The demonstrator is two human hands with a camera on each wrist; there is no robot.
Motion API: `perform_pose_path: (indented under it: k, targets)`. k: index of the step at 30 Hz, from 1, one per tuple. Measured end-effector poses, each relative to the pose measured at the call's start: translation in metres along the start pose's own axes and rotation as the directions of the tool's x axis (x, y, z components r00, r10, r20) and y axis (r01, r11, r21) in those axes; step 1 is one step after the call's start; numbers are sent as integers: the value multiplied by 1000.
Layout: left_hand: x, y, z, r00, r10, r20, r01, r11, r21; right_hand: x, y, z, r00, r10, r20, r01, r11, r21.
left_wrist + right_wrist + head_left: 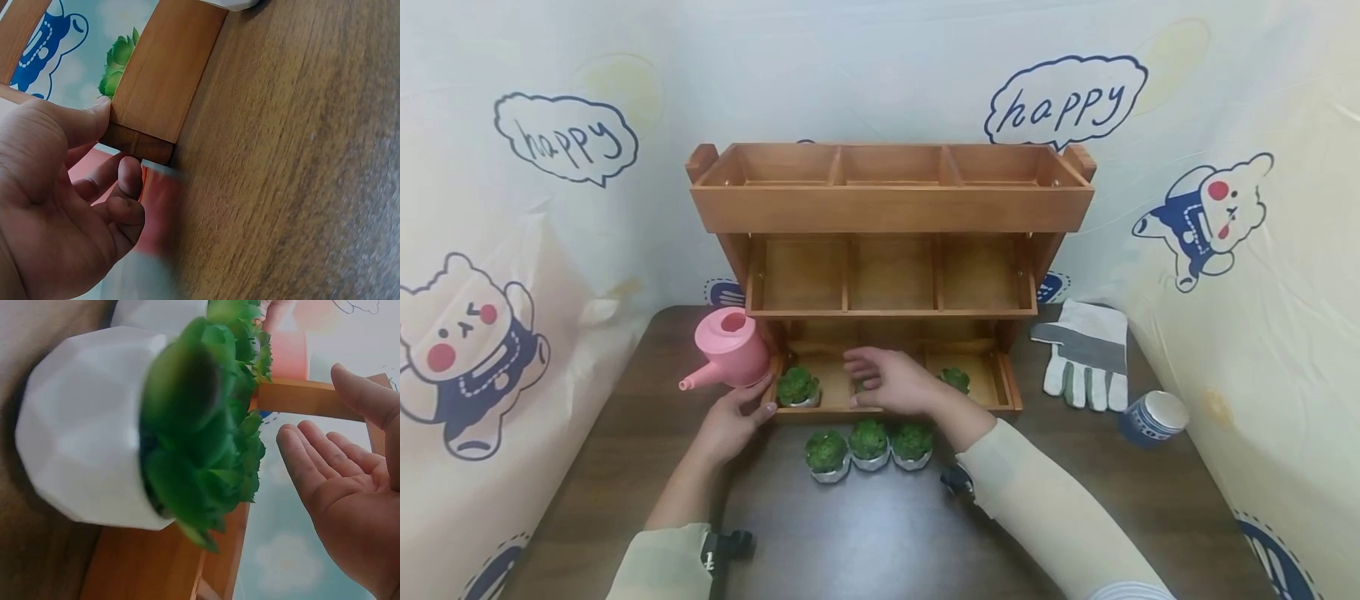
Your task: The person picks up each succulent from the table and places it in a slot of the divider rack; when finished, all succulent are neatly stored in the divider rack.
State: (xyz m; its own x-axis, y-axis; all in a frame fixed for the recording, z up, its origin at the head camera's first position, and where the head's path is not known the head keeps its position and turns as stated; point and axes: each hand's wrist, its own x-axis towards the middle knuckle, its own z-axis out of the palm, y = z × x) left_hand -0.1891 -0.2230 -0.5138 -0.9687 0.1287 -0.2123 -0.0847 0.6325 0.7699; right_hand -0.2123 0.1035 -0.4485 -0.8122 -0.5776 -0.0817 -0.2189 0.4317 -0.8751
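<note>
A three-tier wooden shelf (891, 210) stands at the back of the table. My left hand (730, 427) grips the lower left corner of its bottom tier, thumb against the edge and fingers curled, as the left wrist view shows up close. Over the middle bottom compartment hovers my right hand (891, 383), fingers extended and holding nothing. Under it a succulent is mostly hidden. A potted succulent (797, 387) sits in the left bottom compartment, and another succulent (955, 380) in the right one. In front of the shelf stand three succulents in white faceted pots (87, 425).
A pink watering can (732, 346) stands left of the shelf, close to my left hand. To the right lie grey-and-white work gloves (1086, 350) and a blue-and-white jar (1153, 418). Patterned cloth surrounds the table on the back and sides.
</note>
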Motion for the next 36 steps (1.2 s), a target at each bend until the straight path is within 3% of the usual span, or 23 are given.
perform_pose_path:
  k: [8, 17, 28, 36]
  targets:
    - [-1, -1, 0, 1000, -13, 5, 13, 1000, -16, -18, 2, -3, 1000, -23, 7, 22, 1000, 13]
    - [-1, -1, 1, 1000, -16, -4, 16, 1000, -11, -36, 9, -5, 997, -74, -36, 75, 997, 26]
    - [0, -3, 1, 999, -32, 7, 32, 999, -28, -56, 14, -7, 998, -43, -54, 46, 997, 56]
    - [1, -4, 0, 1000, -27, 6, 27, 999, -18, -68, 20, -9, 996, -57, -64, 58, 998, 13]
